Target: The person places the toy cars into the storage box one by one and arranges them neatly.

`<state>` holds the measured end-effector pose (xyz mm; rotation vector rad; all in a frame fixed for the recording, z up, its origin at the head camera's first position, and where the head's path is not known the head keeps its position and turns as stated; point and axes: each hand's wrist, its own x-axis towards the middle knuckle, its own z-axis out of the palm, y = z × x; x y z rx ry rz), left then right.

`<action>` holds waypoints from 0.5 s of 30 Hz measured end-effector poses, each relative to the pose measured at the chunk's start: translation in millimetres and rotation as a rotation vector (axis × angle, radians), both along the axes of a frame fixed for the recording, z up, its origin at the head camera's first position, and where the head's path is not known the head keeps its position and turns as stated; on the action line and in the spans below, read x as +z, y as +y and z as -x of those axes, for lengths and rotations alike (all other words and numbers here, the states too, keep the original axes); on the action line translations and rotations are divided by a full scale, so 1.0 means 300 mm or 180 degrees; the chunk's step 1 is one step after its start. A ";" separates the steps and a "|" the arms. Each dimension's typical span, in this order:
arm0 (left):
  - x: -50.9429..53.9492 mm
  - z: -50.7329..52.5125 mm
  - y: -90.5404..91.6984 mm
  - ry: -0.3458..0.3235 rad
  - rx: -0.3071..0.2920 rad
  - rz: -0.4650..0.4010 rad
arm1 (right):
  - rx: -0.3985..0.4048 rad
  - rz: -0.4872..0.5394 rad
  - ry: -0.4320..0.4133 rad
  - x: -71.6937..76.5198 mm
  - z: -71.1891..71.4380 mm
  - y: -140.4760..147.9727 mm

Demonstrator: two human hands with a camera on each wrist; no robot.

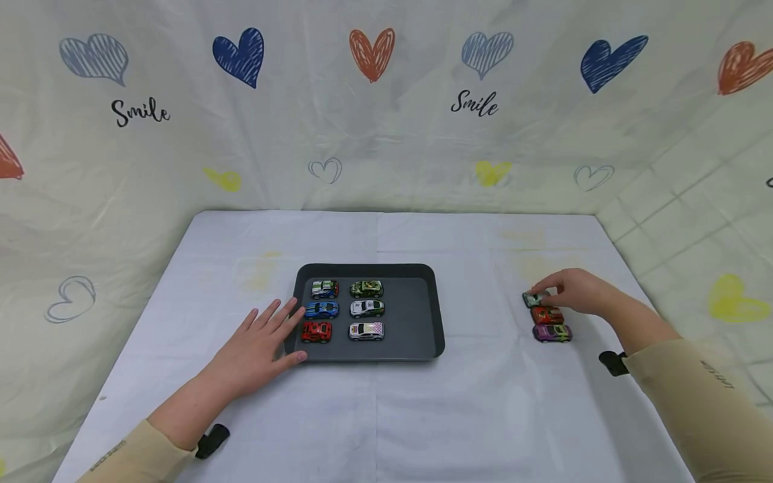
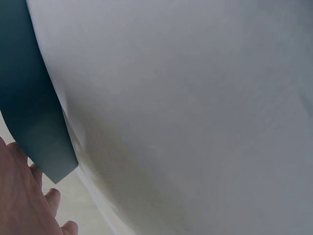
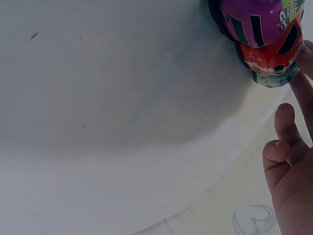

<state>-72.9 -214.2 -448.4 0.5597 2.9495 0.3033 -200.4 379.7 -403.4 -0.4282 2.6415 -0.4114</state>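
In the head view, my left hand (image 1: 256, 352) lies with fingers spread at the left edge of a dark grey tray (image 1: 413, 315). Several toy cars stand in two columns inside it, among them a blue car (image 1: 321, 310), a red car (image 1: 317, 332) and a camouflage car (image 1: 366, 289). To the right, my right hand (image 1: 576, 290) pinches a pale green toy car (image 1: 533, 300) between thumb and fingers, partly covering it. Just in front of that car are a red-orange car (image 1: 546, 315) and a purple car (image 1: 552, 333), in a row on the cloth.
A white cloth (image 1: 483, 402) covers the table. The tray's right part (image 1: 425, 295) shows bare grey surface. Behind the table hangs a backdrop (image 1: 417, 141) printed with hearts and writing. A black strap piece (image 1: 213, 441) sits at my left wrist, another (image 1: 613, 363) at the right.
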 end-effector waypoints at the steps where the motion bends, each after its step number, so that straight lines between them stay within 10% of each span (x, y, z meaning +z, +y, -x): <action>1: -0.002 0.000 -0.001 0.0002 0.0004 0.0010 | -0.0002 -0.0006 0.0015 -0.001 -0.001 0.000; 15: 0.010 -0.002 0.007 -0.0070 0.0051 0.0058 | -0.0024 0.0081 0.0271 0.029 0.006 -0.037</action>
